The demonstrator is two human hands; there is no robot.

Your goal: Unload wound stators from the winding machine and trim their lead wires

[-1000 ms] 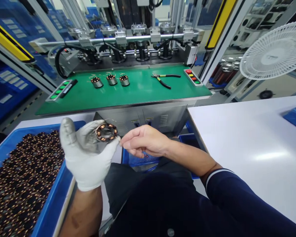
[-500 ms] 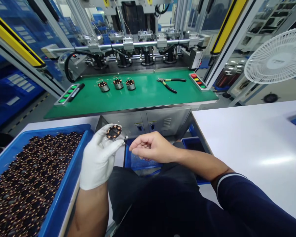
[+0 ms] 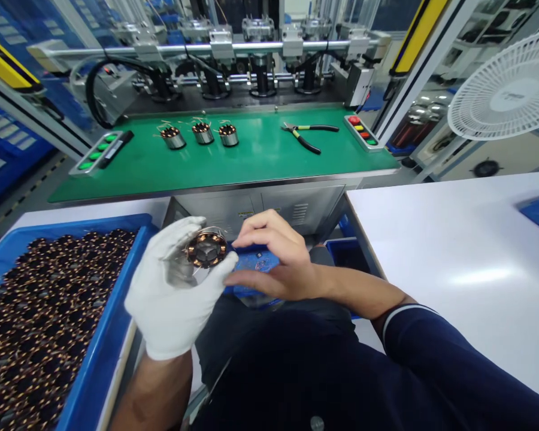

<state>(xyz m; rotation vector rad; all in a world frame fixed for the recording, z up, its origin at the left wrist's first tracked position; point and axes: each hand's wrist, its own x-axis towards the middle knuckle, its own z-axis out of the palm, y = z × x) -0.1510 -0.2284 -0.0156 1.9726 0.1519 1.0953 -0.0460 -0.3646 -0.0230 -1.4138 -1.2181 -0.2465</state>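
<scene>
My left hand (image 3: 173,287), in a white glove, is closed around a motor stator (image 3: 207,250) with copper windings. The stator's round open face is turned up toward me, and thin wire ends stick out at its rim. Bare and with thumb and fingers apart, my right hand (image 3: 278,257) is just to the right of the stator. Nothing shows between its fingers. Three more stators (image 3: 202,133) stand in a row on the green mat (image 3: 260,161), and pliers (image 3: 305,134) with black and yellow handles lie to their right.
On the left, a blue bin (image 3: 87,353) is filled with many stators. A winding machine (image 3: 260,66) stands behind the mat, with button panels (image 3: 363,131) at either side. At right are a white table (image 3: 435,257) and a white fan (image 3: 512,96). Below my hands sits a blue tray (image 3: 251,278).
My right hand has opened from a pinch near the stator. My left hand has turned the stator so its face shows more, and brought it slightly closer. The view has shifted a little.
</scene>
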